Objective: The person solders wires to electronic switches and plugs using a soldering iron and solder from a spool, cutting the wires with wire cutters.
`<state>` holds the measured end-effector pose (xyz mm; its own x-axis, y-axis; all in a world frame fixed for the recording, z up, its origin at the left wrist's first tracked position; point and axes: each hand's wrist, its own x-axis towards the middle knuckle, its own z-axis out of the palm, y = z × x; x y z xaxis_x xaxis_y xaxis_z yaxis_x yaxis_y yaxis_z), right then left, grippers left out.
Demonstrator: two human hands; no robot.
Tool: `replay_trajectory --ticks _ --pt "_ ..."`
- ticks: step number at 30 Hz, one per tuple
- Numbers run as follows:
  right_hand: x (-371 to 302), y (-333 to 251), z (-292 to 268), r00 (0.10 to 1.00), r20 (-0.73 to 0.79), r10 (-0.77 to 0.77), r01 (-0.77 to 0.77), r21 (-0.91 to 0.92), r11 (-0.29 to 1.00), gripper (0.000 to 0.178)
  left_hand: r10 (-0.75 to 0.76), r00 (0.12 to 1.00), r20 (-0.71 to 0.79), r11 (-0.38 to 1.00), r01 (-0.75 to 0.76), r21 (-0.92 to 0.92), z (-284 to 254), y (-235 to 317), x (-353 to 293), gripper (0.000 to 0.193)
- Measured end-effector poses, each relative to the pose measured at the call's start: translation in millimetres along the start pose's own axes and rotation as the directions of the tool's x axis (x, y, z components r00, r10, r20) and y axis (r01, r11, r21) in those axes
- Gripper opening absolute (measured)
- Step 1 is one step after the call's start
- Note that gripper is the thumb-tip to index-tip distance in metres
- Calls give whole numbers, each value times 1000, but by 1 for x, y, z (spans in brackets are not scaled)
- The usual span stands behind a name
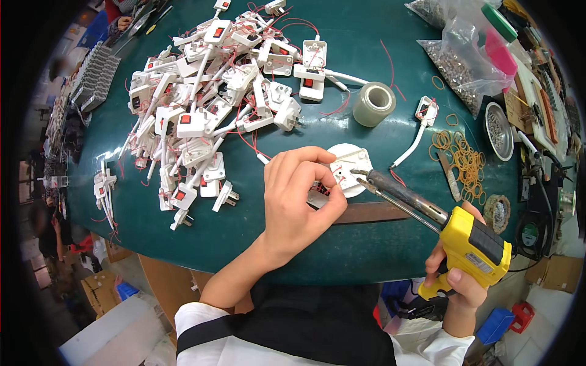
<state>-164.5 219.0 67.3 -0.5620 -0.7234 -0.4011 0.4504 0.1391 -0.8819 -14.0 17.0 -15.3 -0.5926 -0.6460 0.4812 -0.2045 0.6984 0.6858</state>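
Note:
My left hand (298, 198) is at the middle of the table, thumb and forefinger pinched on what looks like a thin red wire (339, 178). The wire is at an opened white plug housing (360, 160) that lies on a round white disc (343, 148). My right hand (459, 287) grips a yellow soldering gun (471, 247) by its handle, with a finger near the trigger. The gun's metal tip and the thin tube beside it reach to the housing, close to my left fingertips. Whether the tip touches the wire is too small to tell.
A large heap of white plugs with red switches (201, 122) covers the green table's (244, 244) left half. Beyond the disc stands a thick round pot (374, 105). Rubber bands (467, 165), a metal bowl (499, 131) and a bag of small parts (455, 73) lie right.

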Motion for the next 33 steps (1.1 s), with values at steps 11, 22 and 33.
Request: replay_trajectory --ticks 11,22,33 --pt "9 -22 9 991 -35 133 -135 -62 989 87 -18 999 37 998 16 56 0 4 6 19" --pt "20 -34 14 988 -3 156 -155 -127 980 88 -43 998 46 998 41 49 1 4 8 19" --pt "25 -39 16 988 -3 157 -156 -132 979 90 -85 994 73 995 88 -46 0 -1 7 18"
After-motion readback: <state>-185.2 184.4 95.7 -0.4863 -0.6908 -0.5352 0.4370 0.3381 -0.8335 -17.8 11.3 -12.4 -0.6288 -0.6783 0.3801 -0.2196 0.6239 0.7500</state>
